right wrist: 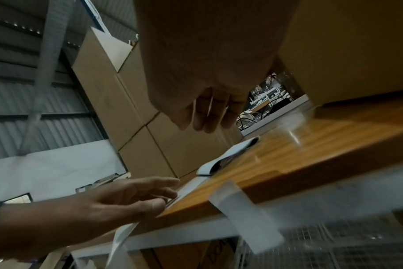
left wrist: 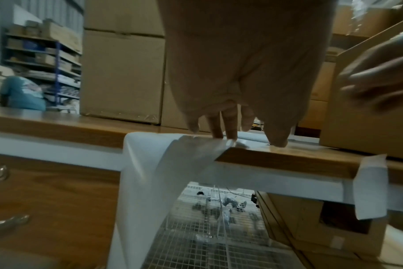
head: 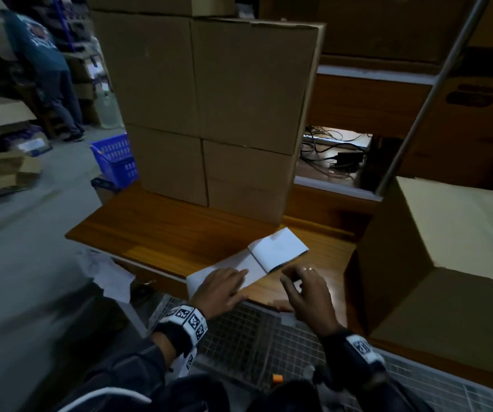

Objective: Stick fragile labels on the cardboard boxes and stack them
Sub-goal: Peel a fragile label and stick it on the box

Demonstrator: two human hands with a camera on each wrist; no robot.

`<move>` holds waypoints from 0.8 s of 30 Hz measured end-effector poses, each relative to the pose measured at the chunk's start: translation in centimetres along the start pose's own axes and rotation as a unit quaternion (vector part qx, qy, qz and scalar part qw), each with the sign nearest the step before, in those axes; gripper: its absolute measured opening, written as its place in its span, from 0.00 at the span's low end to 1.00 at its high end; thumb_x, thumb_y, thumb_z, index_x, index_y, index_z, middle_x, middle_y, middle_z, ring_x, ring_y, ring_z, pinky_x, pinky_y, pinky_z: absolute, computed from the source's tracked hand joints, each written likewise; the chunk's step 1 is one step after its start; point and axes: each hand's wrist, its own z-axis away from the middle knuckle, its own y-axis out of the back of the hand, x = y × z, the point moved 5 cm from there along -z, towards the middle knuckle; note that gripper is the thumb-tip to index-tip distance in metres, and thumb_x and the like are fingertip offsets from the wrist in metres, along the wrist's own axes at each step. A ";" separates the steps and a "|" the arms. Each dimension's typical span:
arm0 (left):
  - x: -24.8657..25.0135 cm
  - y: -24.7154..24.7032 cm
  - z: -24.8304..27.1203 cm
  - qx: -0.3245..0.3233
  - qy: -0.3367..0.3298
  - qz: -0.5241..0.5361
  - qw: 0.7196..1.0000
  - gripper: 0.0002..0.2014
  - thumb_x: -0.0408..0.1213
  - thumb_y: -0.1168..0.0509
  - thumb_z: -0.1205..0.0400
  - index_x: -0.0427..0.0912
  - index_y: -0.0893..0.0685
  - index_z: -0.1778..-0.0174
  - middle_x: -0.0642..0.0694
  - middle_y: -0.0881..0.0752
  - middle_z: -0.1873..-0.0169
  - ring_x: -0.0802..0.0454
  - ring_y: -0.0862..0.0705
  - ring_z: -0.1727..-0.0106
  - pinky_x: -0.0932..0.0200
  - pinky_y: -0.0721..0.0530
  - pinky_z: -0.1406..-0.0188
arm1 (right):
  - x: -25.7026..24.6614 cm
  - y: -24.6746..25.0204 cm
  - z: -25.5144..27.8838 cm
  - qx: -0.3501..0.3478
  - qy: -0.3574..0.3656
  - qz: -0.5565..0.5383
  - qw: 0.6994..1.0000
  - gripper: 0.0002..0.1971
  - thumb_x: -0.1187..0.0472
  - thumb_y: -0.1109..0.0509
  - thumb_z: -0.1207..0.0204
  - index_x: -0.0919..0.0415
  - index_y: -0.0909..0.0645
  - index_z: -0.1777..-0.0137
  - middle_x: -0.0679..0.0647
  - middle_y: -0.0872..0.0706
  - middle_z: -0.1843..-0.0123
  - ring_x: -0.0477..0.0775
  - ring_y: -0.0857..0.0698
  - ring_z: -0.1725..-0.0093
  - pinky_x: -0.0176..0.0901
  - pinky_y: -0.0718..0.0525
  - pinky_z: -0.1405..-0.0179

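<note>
Both hands work at the near edge of the wooden desk (head: 162, 230). Left hand (head: 221, 288) lies flat, fingers straight, pressing the white folded strip of label backing (head: 269, 255), which droops over the edge. Right hand (head: 304, 288) hovers just beside it, fingers loosely curled; whether it pinches a label cannot be told. Beyond, the stacked plain brown cardboard boxes (head: 209, 114) show no labels on visible faces; the large brown cardboard box (head: 435, 263) at right likewise. Judgement: labelling appears barely begun.

No word, brand or number can be read anywhere. The wristbands (head: 190, 318) carry only black-and-white square code patterns. A box (right wrist: 215, 254) under the desk (right wrist: 311, 154) bears dark letters too blurred to make out, and the print on a bystander's shirt (head: 38, 35) left of the box stack (head: 209, 108) is unreadable
</note>
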 end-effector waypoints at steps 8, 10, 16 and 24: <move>-2.2 1.7 2.2 -0.005 0.012 -0.058 0.998 0.21 0.51 0.43 0.09 0.51 0.23 0.21 0.44 0.22 0.33 0.43 0.27 0.29 0.48 0.28 0.33 | -2.1 -7.7 -4.9 -0.154 -0.034 0.104 0.982 0.08 0.50 0.31 0.19 0.53 0.18 0.47 0.52 0.16 0.47 0.57 0.17 0.44 0.48 0.23 0.51; -2.4 2.0 2.6 0.015 0.003 -0.047 0.999 0.17 0.48 0.42 0.10 0.51 0.17 0.26 0.45 0.20 0.37 0.43 0.25 0.33 0.50 0.29 0.37 | -2.3 -8.7 -5.0 -0.164 -0.033 0.144 0.975 0.11 0.47 0.28 0.25 0.51 0.25 0.59 0.52 0.20 0.54 0.58 0.20 0.51 0.50 0.26 0.58; -2.4 2.5 3.0 0.029 -0.020 -0.025 0.999 0.15 0.43 0.37 0.11 0.44 0.11 0.34 0.45 0.15 0.29 0.47 0.21 0.27 0.48 0.24 0.26 | -3.1 -8.6 -5.5 -0.145 0.007 0.187 0.971 0.09 0.46 0.34 0.20 0.50 0.26 0.54 0.51 0.16 0.58 0.56 0.17 0.56 0.51 0.19 0.63; -2.5 3.1 3.1 0.108 0.032 -0.079 0.990 0.11 0.47 0.34 0.17 0.48 0.10 0.46 0.47 0.10 0.54 0.47 0.14 0.52 0.51 0.16 0.54 | -4.3 -3.1 -6.7 -0.072 0.012 0.072 0.995 0.06 0.57 0.32 0.13 0.57 0.15 0.45 0.48 0.14 0.59 0.36 0.22 0.69 0.28 0.24 0.74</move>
